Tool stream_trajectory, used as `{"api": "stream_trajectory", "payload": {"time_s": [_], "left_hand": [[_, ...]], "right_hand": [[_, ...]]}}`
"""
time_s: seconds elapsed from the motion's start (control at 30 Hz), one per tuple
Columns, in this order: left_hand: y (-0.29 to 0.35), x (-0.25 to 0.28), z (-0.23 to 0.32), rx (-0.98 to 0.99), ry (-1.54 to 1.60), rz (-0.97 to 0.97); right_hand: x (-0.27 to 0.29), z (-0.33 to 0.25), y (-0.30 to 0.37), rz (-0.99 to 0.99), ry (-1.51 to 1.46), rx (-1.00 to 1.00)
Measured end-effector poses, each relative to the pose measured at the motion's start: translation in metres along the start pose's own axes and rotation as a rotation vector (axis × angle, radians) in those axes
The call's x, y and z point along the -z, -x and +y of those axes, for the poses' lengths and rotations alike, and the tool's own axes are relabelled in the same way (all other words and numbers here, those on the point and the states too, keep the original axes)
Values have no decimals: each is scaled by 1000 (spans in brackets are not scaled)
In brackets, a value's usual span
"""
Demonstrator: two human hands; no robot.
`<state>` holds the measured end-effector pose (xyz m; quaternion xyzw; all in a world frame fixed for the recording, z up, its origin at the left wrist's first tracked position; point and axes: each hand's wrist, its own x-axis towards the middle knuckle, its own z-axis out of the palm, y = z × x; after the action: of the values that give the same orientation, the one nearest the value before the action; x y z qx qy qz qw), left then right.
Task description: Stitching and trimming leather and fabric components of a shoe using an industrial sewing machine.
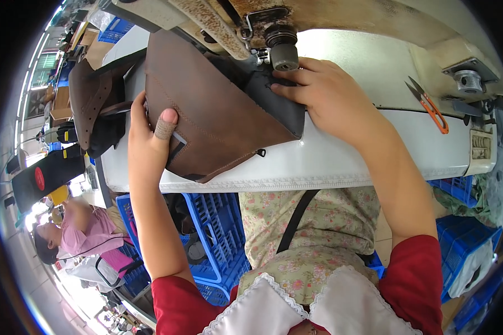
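A large brown leather piece [201, 111] with stitched seams, dark backing and a small dark zipper pull at its lower edge lies over the sewing machine bed. It looks like part of a bag. My left hand [151, 128] grips its left side, the taped thumb on top and the fingers partly hidden behind. Close beside the presser area of the sewing machine [285, 50], my right hand [324, 92] holds the dark backing [274, 103], thumb and forefinger near each other on it. Machine parts and the leather hide the stitching point.
Orange-handled thread snips [430, 109] lie on the bed at the right. More brown leather parts [89, 106] hang off the left side. Blue crates [215, 234] stand below the table, and another blue crate [464, 245] is at lower right. A person in pink [95, 234] sits farther left.
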<state>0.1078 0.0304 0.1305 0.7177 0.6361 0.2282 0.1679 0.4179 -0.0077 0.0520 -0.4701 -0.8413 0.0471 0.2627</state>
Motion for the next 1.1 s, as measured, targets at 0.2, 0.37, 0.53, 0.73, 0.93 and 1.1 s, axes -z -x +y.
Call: {"api": "stream_trajectory", "payload": {"time_s": [0.2,0.37,0.53,0.73,0.93,1.1], "left_hand": [[-2,1,1,4,-2,13],[-5,-1,1,51,14,17],[-5,-5,4,57,33,29],[-6,-8,4,73,5,55],[-6,-11,2,67,75,53],[-6,-13,2,53,63,71]], "right_hand": [[1,-3,-1,14,-38,-37],[-1,-5,-3,31,-126,-105],[-5,-1,-4,58,-143,-96],[-8,3,-4,81,-152,-86],[-10,5,-5,78,-160,-92],[-10,6,-6,84,-166,-79]]}}
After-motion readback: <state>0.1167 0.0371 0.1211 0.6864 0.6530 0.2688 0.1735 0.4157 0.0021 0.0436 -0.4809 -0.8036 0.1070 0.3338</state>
